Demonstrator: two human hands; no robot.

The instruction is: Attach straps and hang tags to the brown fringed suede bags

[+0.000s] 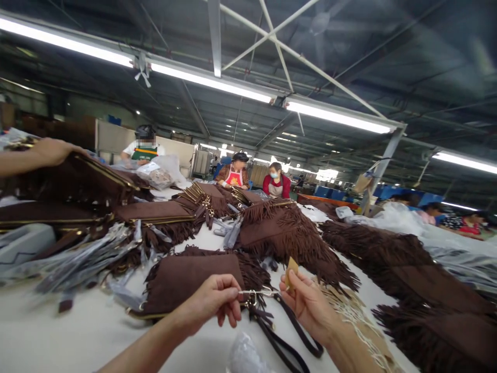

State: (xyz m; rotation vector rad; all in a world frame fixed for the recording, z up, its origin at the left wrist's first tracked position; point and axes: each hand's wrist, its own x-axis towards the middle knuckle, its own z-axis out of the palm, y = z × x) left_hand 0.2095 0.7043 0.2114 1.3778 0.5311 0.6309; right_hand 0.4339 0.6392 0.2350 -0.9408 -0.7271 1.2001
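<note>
My left hand (pixel 223 300) pinches one end of a thin white string (pixel 248 292) at the lower middle. Between thumb and fingers of my right hand (pixel 305 298) is a small tan tag (pixel 291 270), at the string's other end. The string passes by the metal ring at the corner of a brown fringed pouch (pixel 194 277), which lies flat on the white table. A dark wrist strap (pixel 295 321) hangs from that corner and rests below my right hand.
Brown fringed pouches (pixel 279 228) are piled ahead and on the right. Plastic-wrapped straps (pixel 97 254) lie left. More tan tags with strings (pixel 353 316) sit beside my right forearm. Another person's hand (pixel 54 153) holds a pouch at far left. Several people are beyond the table.
</note>
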